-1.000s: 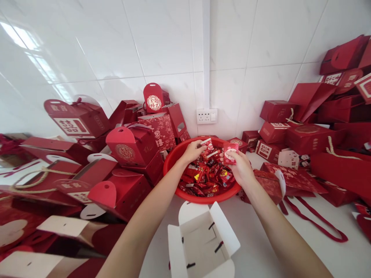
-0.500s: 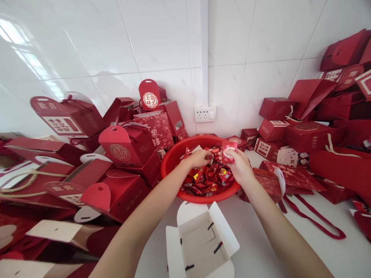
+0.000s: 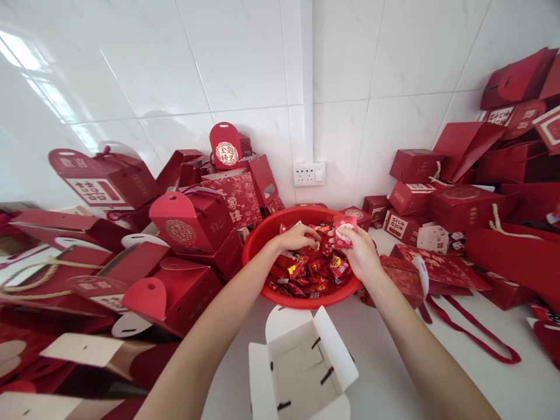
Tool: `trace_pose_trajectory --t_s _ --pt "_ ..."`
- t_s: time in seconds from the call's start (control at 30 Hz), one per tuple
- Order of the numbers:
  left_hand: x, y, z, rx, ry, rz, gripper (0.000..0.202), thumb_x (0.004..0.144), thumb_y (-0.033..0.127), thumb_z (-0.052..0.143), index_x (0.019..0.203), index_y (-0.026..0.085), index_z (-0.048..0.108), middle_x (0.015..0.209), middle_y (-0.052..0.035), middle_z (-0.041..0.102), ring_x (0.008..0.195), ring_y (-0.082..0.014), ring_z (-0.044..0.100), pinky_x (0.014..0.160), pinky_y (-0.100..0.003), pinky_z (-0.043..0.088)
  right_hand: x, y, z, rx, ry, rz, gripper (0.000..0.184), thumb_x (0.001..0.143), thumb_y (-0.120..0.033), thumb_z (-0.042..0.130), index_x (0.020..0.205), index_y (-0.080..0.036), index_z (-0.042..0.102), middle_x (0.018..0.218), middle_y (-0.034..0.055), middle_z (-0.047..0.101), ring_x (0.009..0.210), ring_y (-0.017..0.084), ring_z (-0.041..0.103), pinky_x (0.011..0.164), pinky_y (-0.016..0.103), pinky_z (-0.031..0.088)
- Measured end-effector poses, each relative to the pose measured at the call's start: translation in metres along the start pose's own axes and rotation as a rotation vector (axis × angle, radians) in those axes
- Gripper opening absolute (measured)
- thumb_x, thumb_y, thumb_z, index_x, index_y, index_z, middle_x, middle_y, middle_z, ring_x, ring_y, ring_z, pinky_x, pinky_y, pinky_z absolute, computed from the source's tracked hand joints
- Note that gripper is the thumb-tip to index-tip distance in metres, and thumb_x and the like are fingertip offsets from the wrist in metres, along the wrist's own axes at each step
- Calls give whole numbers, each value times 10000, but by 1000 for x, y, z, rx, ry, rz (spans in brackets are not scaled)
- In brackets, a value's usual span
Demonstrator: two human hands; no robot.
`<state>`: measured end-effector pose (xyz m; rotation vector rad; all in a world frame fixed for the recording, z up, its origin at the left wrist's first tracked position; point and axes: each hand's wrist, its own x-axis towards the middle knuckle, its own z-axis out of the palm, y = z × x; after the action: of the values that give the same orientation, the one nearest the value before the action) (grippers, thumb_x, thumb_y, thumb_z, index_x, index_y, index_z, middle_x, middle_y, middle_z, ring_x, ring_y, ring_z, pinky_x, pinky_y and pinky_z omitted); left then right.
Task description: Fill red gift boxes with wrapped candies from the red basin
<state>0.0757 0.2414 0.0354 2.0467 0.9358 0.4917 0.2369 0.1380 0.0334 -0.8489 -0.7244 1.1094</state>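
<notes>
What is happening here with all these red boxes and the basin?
A person reaches both hands into a round red plastic basin full of wrapped red sweets. The left hand digs among them; the right hand holds a small pink packet. An open white-lined cardboard box stands in front, empty.

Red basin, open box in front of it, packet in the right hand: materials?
Red basin: looks like moulded plastic, smooth glossy rim. Open box: folded paperboard, matte white inside, creased flaps, slots. Packet in the right hand: probably plastic film, shiny and printed.
</notes>
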Motion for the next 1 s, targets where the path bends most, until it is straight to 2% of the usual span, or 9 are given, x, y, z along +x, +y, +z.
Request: trace_pose_trajectory --t_s 0.07,0.17,0.37,0.5,0.7,0.83,0.9,1.0 --pt "-3 2 -6 -87 49 25 270 637 179 700 891 159 790 871 -4 756 804 -178 640 793 -268 491 1 0 0 8 1 0 147 564 -283 790 653 -212 698 639 11 736 567 151 644 545 253 530" --pt "-6 6 -10 -221 101 69 347 667 224 718 1001 140 766 962 -42 753 854 -183 651 852 -296 498 1 1 -1 19 11 6 178 549 -285 809 666 -204 702 656 12 741 563 141 646 546 247 528" --pt "-10 13 -9 -435 152 138 445 672 340 812 1066 144 741 1009 -62 743 886 -185 665 896 -329 499 1 2 1 44 43 -8 234 522 -288 860 671 -225 691 679 -29 739 624 136 661 568 232 528" --pt "-11 14 -8 -502 137 131 498 650 402 869 1055 136 750 990 -65 748 847 -175 666 858 -315 505 0 2 2 29 2 4 266 511 -307 886 706 -214 732 711 -13 757 649 156 680 602 262 543" --pt "-15 18 -6 -508 40 67 505 692 522 848 1004 130 783 935 -78 764 805 -187 678 747 -296 518 0 4 -1 15 -12 -16 292 501 -348 922 671 -197 738 688 -6 750 647 154 676 647 274 547" --pt "-17 20 -5 -397 -24 147 479 675 496 871 967 122 802 928 -82 782 877 -229 705 862 -350 538 1 6 -2 19 -11 -23 311 498 -356 938 674 -199 735 670 -14 742 642 152 678 630 263 557" --pt "-16 18 -4 -338 18 216 478 727 531 821 961 114 806 931 -86 788 891 -246 710 904 -383 536 2 6 -2 25 -4 -19 309 512 -348 938 697 -207 734 697 -18 751 658 154 694 620 258 569" --pt "-12 14 -2 -296 136 286 486 819 546 732 1041 119 801 1042 -92 788 988 -271 706 980 -413 514 4 6 -3 35 10 -3 299 572 -355 920 753 -225 721 738 -18 765 669 172 726 612 280 598"
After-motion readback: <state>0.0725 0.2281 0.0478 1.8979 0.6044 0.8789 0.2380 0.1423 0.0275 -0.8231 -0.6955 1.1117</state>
